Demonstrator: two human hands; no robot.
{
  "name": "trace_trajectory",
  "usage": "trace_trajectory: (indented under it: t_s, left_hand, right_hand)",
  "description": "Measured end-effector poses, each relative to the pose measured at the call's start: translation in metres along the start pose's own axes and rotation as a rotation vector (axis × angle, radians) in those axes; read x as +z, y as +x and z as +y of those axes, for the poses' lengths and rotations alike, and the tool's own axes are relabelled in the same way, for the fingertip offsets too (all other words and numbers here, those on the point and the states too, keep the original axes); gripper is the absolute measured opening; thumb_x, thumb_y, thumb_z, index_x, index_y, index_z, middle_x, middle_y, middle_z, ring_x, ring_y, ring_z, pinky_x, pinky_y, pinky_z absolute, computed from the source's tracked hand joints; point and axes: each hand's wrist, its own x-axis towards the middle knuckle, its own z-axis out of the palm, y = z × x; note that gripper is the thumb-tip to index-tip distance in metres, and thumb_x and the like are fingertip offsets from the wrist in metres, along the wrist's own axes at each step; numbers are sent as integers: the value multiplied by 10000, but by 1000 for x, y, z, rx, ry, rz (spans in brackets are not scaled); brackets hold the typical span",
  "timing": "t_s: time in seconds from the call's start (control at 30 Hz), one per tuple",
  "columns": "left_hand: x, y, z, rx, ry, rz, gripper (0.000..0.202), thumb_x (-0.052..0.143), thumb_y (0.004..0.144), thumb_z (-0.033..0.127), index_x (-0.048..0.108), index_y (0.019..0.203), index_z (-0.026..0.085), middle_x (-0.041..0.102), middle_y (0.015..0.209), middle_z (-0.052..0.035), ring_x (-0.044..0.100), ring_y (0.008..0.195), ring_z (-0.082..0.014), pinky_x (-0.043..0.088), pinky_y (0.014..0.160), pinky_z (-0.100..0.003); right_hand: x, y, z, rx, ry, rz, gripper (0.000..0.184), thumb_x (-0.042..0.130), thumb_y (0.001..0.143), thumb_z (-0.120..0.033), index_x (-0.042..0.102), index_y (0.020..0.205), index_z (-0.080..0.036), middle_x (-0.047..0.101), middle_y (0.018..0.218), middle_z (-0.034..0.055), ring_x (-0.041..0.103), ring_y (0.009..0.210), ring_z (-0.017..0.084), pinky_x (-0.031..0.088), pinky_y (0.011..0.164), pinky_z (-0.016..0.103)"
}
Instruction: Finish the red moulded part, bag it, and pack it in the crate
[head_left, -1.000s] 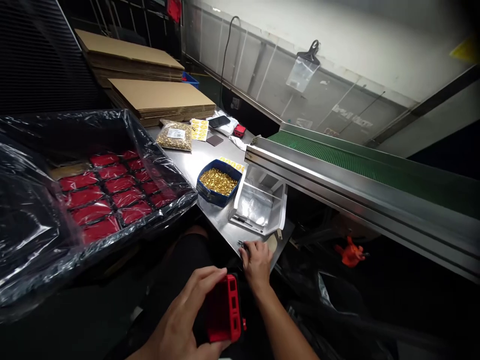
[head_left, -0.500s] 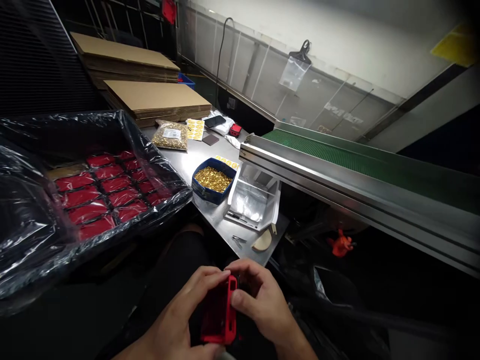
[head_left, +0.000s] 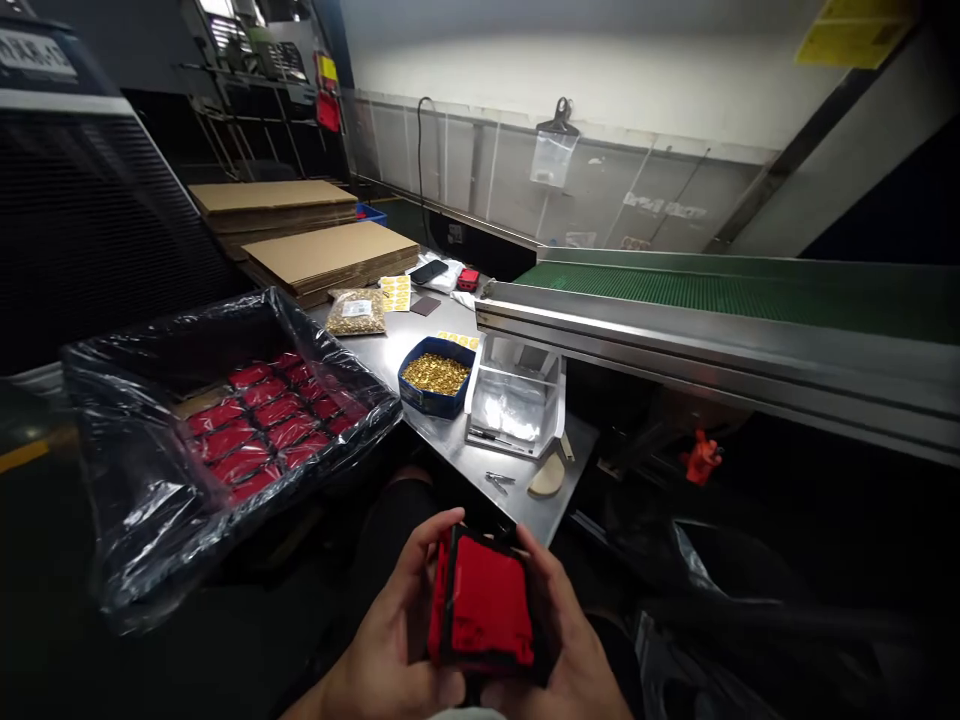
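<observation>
A red plastic part with black edging (head_left: pixel 491 595) is held low in front of me, its broad red face turned up. My left hand (head_left: pixel 397 620) grips its left side, with fingers along the edge and thumb at the bottom. My right hand (head_left: pixel 566 625) closes round the right side, its thumb also near the lower edge. Beyond the hands, small metal nail clippers (head_left: pixel 499 482) and a round beige pad (head_left: pixel 547 476) lie on the metal table (head_left: pixel 442 438). The part's underside is hidden.
A blue tub (head_left: pixel 435 402) of small brass pieces stands beside a white bin (head_left: pixel 516 400) holding clear bags. To the left, a plastic-lined box (head_left: pixel 255 560) contains several red parts. A green conveyor (head_left: pixel 645 290) runs right; cardboard stacks (head_left: pixel 330 255) lie behind.
The red part has turned from edge-on to showing its broad face. My right hand has shifted from its upper edge to its right side. The camera view has swung left and up.
</observation>
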Motion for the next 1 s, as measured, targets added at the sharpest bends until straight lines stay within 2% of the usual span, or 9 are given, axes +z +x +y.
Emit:
trace_trajectory:
  t_s: [0.1, 0.17, 0.3, 0.37, 0.47, 0.6, 0.7, 0.83, 1.0]
  left_hand:
    - [0, 2, 6, -37, -42, 61, 960, 804, 657, 592, 333, 1450, 324, 431, 1427, -107, 404, 1333, -348, 392, 1085, -361]
    - [2, 2, 10, -87, -77, 92, 945, 788, 675, 591, 330, 1460, 331, 427, 1454, -96, 352, 1377, -348, 366, 1106, -354]
    - [7, 2, 13, -116, -232, 67, 908, 739, 734, 546, 288, 1485, 304, 359, 1522, -115, 315, 1396, -385, 329, 1134, -463]
    - [10, 2, 14, -108, -289, 66, 875, 713, 762, 507, 281, 1489, 282, 363, 1522, -116, 314, 1402, -365, 315, 1144, -442]
    - [11, 3, 13, -123, -344, 78, 842, 691, 778, 464, 281, 1488, 269, 395, 1503, -112, 323, 1402, -339, 314, 1145, -410]
    - [8, 7, 12, -134, -386, 86, 823, 706, 740, 404, 337, 1461, 258, 410, 1494, -124, 347, 1382, -374, 345, 1123, -460]
    - [7, 9, 12, -122, -383, 86, 791, 742, 690, 346, 422, 1410, 276, 398, 1508, -113, 320, 1392, -397, 361, 1108, -490]
    - [3, 10, 12, -87, -317, 80, 632, 712, 747, 322, 501, 1342, 294, 376, 1525, -110, 318, 1395, -400, 415, 1061, -487]
    - [-6, 14, 7, -63, -282, 95, 276, 579, 908, 319, 612, 1178, 270, 463, 1463, -108, 461, 1315, -356, 462, 1017, -423]
  right_hand:
    - [1, -3, -4, -51, -144, 184, 1145, 874, 558, -351, 214, 1492, -300, 488, 1403, 125, 496, 1288, 337, 393, 1103, 492]
    - [-1, -4, -5, -68, -188, 236, 1120, 872, 562, -377, 243, 1485, -292, 479, 1403, 128, 489, 1287, 347, 405, 1093, 499]
    - [-3, -3, -5, -206, -211, 212, 1025, 847, 622, -428, 285, 1466, -279, 456, 1401, 134, 499, 1268, 341, 445, 1062, 478]
    - [-3, -2, -6, -279, -208, 190, 978, 832, 651, -451, 301, 1455, -280, 450, 1385, 124, 514, 1248, 322, 463, 1046, 439]
    - [-4, 1, -10, -296, -200, 180, 939, 829, 663, -461, 325, 1439, -296, 440, 1375, 95, 511, 1246, 291, 457, 1054, 393]
    - [-7, 3, -12, -298, -218, 175, 921, 824, 675, -446, 330, 1438, -298, 440, 1384, 82, 498, 1263, 278, 447, 1067, 374]
    - [-9, 5, -10, -325, -276, 180, 905, 823, 691, -381, 321, 1441, -307, 431, 1424, 78, 464, 1309, 274, 407, 1111, 378]
    - [-10, 5, -9, -289, -325, 170, 903, 825, 701, -306, 308, 1440, -337, 421, 1466, 60, 433, 1347, 272, 367, 1149, 392]
    - [-13, 8, -11, -282, -393, 134, 823, 762, 758, -241, 318, 1446, -324, 433, 1473, 50, 417, 1363, 265, 352, 1163, 391]
